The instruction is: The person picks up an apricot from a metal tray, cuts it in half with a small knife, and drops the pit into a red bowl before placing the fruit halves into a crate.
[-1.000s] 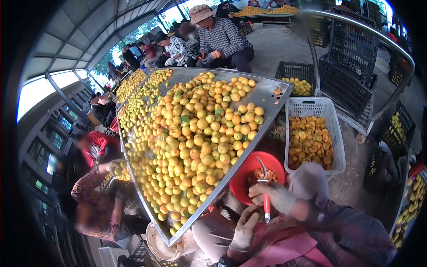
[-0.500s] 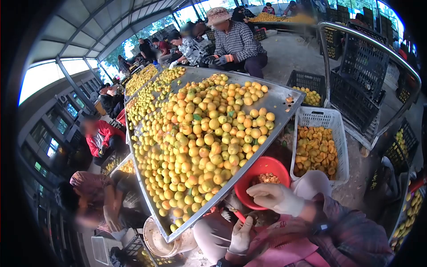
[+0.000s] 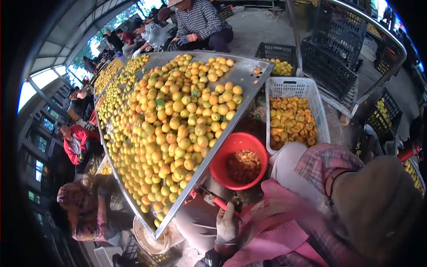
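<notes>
My left hand (image 3: 227, 226), in a pale glove, grips a red-handled tool (image 3: 221, 204) low in the view, beside the metal table's edge. A large, dark brown shape (image 3: 378, 200) beyond the plaid sleeve at the right appears to be my right hand, raised close to the camera; its fingers cannot be made out. Between table and lap stands a red bowl (image 3: 215, 167) holding small brownish pieces (image 3: 244, 164). Yellow-orange fruit (image 3: 178, 129) is heaped on the metal table (image 3: 249, 73). Halved fruit (image 3: 291, 120) lies in a white crate (image 3: 320, 111).
Black crates (image 3: 333, 58) and a metal rail (image 3: 296, 40) stand at the upper right. A pale bucket (image 3: 153, 238) is under the table's near corner. People sit along the table's left and far sides, one in a checked shirt (image 3: 207, 20).
The view has shifted, so table and bowl appear further left. My right hand has gone from over the red bowl to the right, near the camera. My left hand still grips the tool.
</notes>
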A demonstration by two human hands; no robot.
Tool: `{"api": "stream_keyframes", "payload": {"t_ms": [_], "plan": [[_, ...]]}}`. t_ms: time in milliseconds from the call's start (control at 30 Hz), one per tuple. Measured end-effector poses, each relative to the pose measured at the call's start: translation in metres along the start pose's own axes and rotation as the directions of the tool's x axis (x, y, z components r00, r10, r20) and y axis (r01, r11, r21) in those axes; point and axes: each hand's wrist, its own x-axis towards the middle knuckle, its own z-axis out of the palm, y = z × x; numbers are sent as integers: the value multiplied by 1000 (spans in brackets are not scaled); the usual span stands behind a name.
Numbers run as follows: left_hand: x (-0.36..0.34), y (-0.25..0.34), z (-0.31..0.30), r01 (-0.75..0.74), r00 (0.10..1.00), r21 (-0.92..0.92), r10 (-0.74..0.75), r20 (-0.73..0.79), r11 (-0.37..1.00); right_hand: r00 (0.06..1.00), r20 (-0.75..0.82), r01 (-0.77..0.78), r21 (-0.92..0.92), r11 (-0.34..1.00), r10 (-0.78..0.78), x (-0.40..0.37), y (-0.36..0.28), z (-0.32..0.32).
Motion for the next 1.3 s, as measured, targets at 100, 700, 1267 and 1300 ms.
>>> {"api": "stream_keyframes", "payload": {"t_ms": [100,700,1267,1300], "plan": [[3,-13,0,-74,996,-29,72,-48,997,998,-29,-47,169,985,53,-5,-6,7],[3,-9,-2,-55,997,-159,45,-68,986,962,245,-203,363,910,117,-35,-19,-4],[-4,5,-2,78,994,-46,-81,-72,996,983,181,-139,605,784,34,-15,-5,-18],[1,-6,-7,18,998,-51,-21,-52,999,976,216,-106,617,780,-39,-28,-13,-31]]}}
